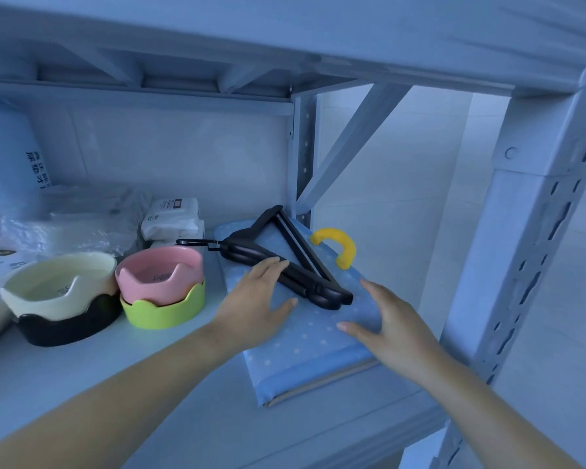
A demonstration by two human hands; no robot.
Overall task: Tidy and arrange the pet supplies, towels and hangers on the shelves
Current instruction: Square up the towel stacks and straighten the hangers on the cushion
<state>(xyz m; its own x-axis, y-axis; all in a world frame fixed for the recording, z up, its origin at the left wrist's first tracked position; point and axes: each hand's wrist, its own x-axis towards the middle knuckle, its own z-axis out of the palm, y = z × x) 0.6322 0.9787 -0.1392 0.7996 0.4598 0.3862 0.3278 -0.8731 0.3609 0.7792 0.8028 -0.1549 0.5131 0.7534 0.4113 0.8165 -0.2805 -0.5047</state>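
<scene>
A stack of black hangers (285, 252) lies on a blue polka-dot folded pad (305, 336) with a yellow handle (339, 245), on the right of the shelf (170, 377). My left hand (254, 299) rests flat on the pad with straight fingers touching the hangers' near arm. Spread out with its fingers straight, my right hand (389, 323) presses the pad's right edge, just in front of the hangers' end. Neither hand holds anything.
Left of the pad stand a pink bowl in a green one (163, 282) and a cream bowl in a black one (61, 292). Wipe packs (173, 214), plastic bags (82, 218) and a large white sack (7, 164) sit behind. A metal upright (535, 231) stands at right.
</scene>
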